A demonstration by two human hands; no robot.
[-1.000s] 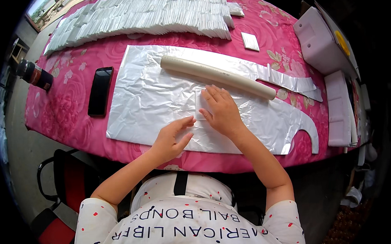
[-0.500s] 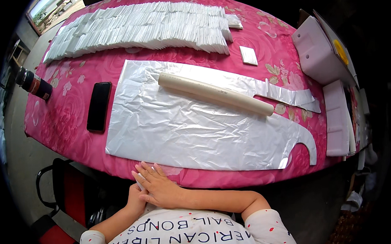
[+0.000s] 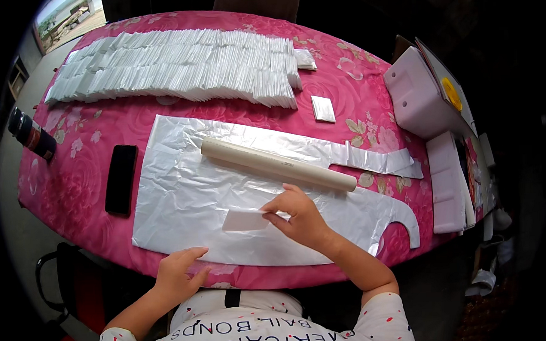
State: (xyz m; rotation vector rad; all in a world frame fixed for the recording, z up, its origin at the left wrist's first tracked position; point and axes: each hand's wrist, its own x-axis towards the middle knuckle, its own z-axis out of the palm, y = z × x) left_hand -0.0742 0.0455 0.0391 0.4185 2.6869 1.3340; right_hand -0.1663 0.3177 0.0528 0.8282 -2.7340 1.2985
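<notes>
My right hand (image 3: pixel 297 215) pinches one end of a small flat white folded packet (image 3: pixel 244 219), holding it over a large shiny white plastic sheet (image 3: pixel 183 191). The sheet lies spread on the table, wrinkled, with curved cut-outs and strap-like ends on its right side; it looks like a disposable apron. Across its upper part rests a beige tube (image 3: pixel 279 164). My left hand (image 3: pixel 180 275) is empty, fingers apart, by the table's near edge just below the sheet.
Rows of white folded packets (image 3: pixel 173 69) fill the far left of the pink floral tablecloth (image 3: pixel 75 177). One packet (image 3: pixel 323 108) lies apart from them. A black phone (image 3: pixel 121 180) and a dark bottle (image 3: pixel 31 134) are at left. White foam boxes (image 3: pixel 417 90) stand at right.
My hands were together at the near edge, the right over the left. They have parted, and my right hand has moved forward and right with the folded packet. The view has shifted.
</notes>
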